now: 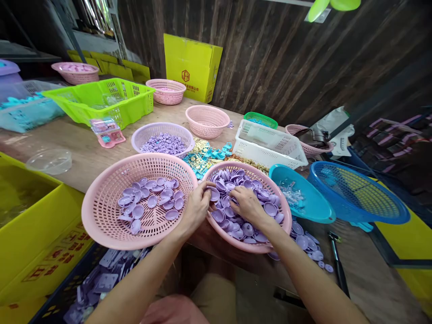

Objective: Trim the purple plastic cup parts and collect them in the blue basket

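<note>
My left hand (199, 200) is at the left rim of the right pink basket (286, 220), its fingers closed on a small purple oval plastic piece (213, 194). My right hand (248, 204) reaches into the same basket among many shallow purple oval pieces (270, 209). Its fingers are bent and together, and their tips are partly hidden, so what they pinch does not show. Beside it on the left, a larger pink basket (92, 202) holds a looser layer of similar purple pieces (152, 201).
Behind stand a lilac basket (135, 139) of small purple parts, a pink basket (207, 128) and a white basket (273, 155). Blue baskets (357, 211) and a black-handled hammer (338, 261) are at right. Yellow boxes (40, 243) and a green crate (138, 108) flank the left.
</note>
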A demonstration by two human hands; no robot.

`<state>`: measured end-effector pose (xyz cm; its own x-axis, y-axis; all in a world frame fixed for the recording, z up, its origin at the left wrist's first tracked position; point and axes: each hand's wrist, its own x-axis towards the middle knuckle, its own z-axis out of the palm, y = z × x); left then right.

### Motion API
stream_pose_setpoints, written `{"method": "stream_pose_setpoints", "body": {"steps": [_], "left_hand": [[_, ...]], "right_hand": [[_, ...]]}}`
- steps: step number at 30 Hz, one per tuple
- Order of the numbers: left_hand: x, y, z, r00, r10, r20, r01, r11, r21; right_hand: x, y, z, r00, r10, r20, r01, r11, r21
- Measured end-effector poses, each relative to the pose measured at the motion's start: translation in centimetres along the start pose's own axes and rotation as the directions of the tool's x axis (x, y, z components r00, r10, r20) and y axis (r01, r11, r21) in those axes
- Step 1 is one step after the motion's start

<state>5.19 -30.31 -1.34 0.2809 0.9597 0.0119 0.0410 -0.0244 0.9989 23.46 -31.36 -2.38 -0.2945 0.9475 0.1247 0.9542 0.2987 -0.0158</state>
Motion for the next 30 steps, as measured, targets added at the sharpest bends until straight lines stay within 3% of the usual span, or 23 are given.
{"method": "stream_pose_setpoints", "body": {"steps": [3, 7, 11, 14, 16, 18, 19, 21, 24, 27, 30], "left_hand": [[0.1, -0.2, 0.8, 0.998, 0.004, 0.063, -0.011, 0.994, 0.109], [0.1, -0.5, 2.4, 0.978, 0.109, 0.179, -0.171, 0.906, 0.386], [0.1, -0.9, 3.3, 0.932, 0.087, 0.351, -0.266, 0.823, 0.502], [0.2, -1.0, 3.2, 0.936, 0.129, 0.326, -0.290, 0.807, 0.514], [0.2, -1.0, 3.0, 0.956, 0.146, 0.256, -0.242, 0.885, 0.398], [0.1, -0.9, 2.9, 0.969, 0.071, 0.237, -0.102, 0.988, 0.120], [0.0, -0.9, 2.8, 0.963, 0.005, 0.268, 0.010, 0.998, -0.055], [-0.4, -0.9, 2.7, 0.922, -0.125, 0.366, 0.260, 0.901, -0.348], [-0.5, -0.4, 1.7, 0.862, -0.296, 0.412, 0.487, 0.708, -0.511], [1.6, 1.2, -1.3, 0.864, -0.403, 0.303, 0.503, 0.723, -0.474], [6.2, 3.9, -5.8, 0.925, -0.379, 0.038, 0.364, 0.849, -0.384]], "right_hand": [[-0.3, 0.3, -1.2, 0.986, 0.112, -0.119, -0.079, 0.964, 0.254], [-0.9, 0.0, -2.9, 0.961, 0.223, -0.162, -0.104, 0.838, 0.536], [-1.8, -0.7, -3.5, 0.958, 0.223, -0.179, -0.090, 0.831, 0.549], [-2.3, -1.1, -3.4, 0.957, 0.196, -0.212, -0.070, 0.871, 0.486], [-2.5, -1.7, -3.2, 0.953, 0.185, -0.240, -0.071, 0.905, 0.419], [-2.5, -2.5, -3.1, 0.952, 0.164, -0.259, -0.069, 0.938, 0.339], [-2.4, -3.0, -3.1, 0.953, 0.146, -0.266, -0.063, 0.952, 0.300], [-2.2, -4.0, -3.3, 0.956, 0.105, -0.274, -0.034, 0.967, 0.252], [-1.8, -4.3, -3.8, 0.954, 0.080, -0.290, 0.015, 0.950, 0.311], [-2.0, -2.8, -3.9, 0.939, 0.162, -0.304, -0.014, 0.900, 0.435], [-2.6, -0.7, -3.2, 0.922, 0.302, -0.241, -0.161, 0.868, 0.470]]}}
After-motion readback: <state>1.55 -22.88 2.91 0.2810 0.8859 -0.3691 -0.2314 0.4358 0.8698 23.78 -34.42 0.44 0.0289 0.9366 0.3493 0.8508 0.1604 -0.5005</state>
